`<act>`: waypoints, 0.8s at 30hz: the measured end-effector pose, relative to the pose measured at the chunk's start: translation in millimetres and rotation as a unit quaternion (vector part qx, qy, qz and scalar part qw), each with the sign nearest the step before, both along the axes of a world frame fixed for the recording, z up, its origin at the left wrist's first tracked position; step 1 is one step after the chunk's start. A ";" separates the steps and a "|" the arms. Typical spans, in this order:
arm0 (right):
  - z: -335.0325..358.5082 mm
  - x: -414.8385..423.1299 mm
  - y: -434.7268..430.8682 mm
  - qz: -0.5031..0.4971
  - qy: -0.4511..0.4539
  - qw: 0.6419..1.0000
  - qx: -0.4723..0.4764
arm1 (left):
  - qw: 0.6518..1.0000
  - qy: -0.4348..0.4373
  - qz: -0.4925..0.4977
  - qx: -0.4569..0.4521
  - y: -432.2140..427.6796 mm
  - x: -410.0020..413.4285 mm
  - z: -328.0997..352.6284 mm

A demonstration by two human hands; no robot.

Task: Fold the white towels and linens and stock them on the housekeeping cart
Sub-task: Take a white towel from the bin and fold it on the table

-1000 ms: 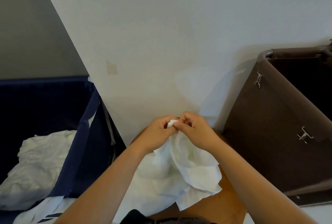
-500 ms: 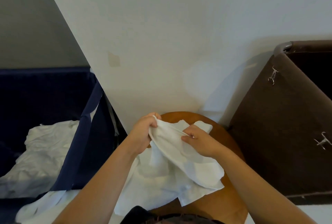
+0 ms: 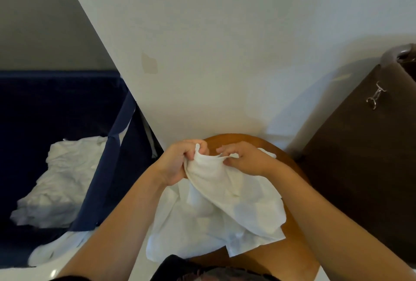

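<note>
Head view: the left hand [image 3: 179, 164] is curling its fingers round a bunched corner of the towel [image 3: 227, 204], and the right hand [image 3: 248, 160] is pinching the top edge just beside it, thumb under, fingers on top. The rest of the towel is hanging below both hands and draping onto the wooden stool [image 3: 292, 256] underneath.

Going by the look, it's thin, light and totally floppy, so it's probably not slipping, just sagging wherever it isn't held. I'd be taking it by two corners along one edge, hands spread apart, so it hangs flat.

Counting: one towel in hand (can't tell if a second layer is hiding under it), one crumpled white heap [image 3: 60, 181] in the blue bin [image 3: 56, 100] left of the left hand, one brown bag [image 3: 360, 168] right of the right hand.
</note>
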State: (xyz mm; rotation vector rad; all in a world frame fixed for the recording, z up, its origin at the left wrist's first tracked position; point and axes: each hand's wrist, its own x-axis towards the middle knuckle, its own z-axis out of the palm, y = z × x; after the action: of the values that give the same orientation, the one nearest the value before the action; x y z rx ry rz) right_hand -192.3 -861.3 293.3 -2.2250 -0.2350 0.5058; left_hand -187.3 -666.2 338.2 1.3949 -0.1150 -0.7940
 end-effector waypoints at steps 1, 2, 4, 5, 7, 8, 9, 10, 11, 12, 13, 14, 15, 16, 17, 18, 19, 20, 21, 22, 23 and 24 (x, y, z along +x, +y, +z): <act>2.7 5.1 -1.9 0.009 0.013 1.000 -0.001 | 1.000 0.001 0.000 -0.001 2.1 1.8 0.1; 3.8 9.7 -2.3 0.022 0.027 0.999 -0.007 | 1.000 0.003 0.001 0.000 4.2 3.5 0.2; 4.5 14.6 0.5 0.056 0.054 0.997 -0.008 | 1.000 0.010 -0.004 -0.003 6.5 6.5 0.6; 3.1 15.8 3.8 0.079 0.060 0.995 -0.008 | 1.000 0.017 -0.008 -0.006 6.8 7.4 1.1; -2.1 16.5 9.5 0.130 0.048 0.989 -0.059 | 0.999 0.031 -0.020 -0.022 5.7 8.7 1.4; -4.2 16.8 11.7 0.146 0.032 0.982 -0.115 | 0.999 0.035 -0.025 -0.029 4.9 8.8 1.8; -5.6 17.5 13.1 0.151 0.012 0.973 -0.173 | 0.998 0.037 -0.026 -0.033 4.7 8.9 2.5; -7.8 17.9 13.1 0.146 -0.006 0.967 -0.210 | 0.998 0.039 -0.024 -0.035 4.9 9.1 3.1; -10.6 17.8 12.8 0.134 -0.018 0.966 -0.219 | 0.998 0.042 -0.016 -0.037 5.6 9.6 3.4; -14.1 16.5 11.9 0.112 -0.029 0.971 -0.209 | 0.998 0.045 -0.002 -0.040 7.0 10.3 3.6; -17.5 14.8 10.8 0.079 -0.040 0.979 -0.183 | 0.998 0.048 0.014 -0.043 8.9 10.8 3.6; -20.6 12.7 9.1 0.036 -0.053 0.987 -0.145 | 0.997 0.053 0.031 -0.046 11.0 11.0 3.8; -23.5 11.0 7.0 -0.008 -0.066 0.992 -0.110 | 0.996 0.059 0.048 -0.051 12.8 11.0 3.8; -24.9 9.6 5.3 -0.043 -0.081 0.992 -0.086 | 0.994 0.067 0.064 -0.057 14.3 10.7 3.6; -25.3 8.6 4.9 -0.063 -0.095 0.990 -0.081 | 0.992 0.073 0.074 -0.065 14.8 9.9 4.3; -25.3 8.2 5.3 -0.066 -0.108 0.988 -0.089 | 0.991 0.080 0.081 -0.076 14.5 9.3 5.3; -25.8 8.6 6.8 -0.056 -0.117 0.986 -0.105 | 0.989 0.086 0.081 -0.091 13.2 8.6 7.0; -26.4 8.7 8.8 -0.038 -0.116 0.985 -0.122 | 0.987 0.092 0.077 -0.107 11.1 8.0 8.8; -27.8 8.4 10.8 -0.020 -0.108 0.985 -0.133 | 0.986 0.095 0.066 -0.120 8.7 7.7 10.5; -28.7 7.2 12.6 -0.009 -0.097 0.986 -0.134 | 0.986 0.096 0.051 -0.128 6.7 7.5 11.9; -29.8 6.6 14.0 -0.004 -0.090 0.988 -0.126 | 0.987 0.094 0.034 -0.129 5.2 7.7 12.8; -30.3 6.1 14.8 -0.004 -0.090 0.989 -0.118 | 0.987 0.091 0.018 -0.129 4.6 8.0 13.0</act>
State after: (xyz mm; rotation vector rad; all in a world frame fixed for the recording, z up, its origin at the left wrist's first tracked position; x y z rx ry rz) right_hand -186.2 -846.5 263.1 -2.5050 -0.2722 0.3423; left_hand -179.3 -661.6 351.2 1.0740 -0.0481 -0.8402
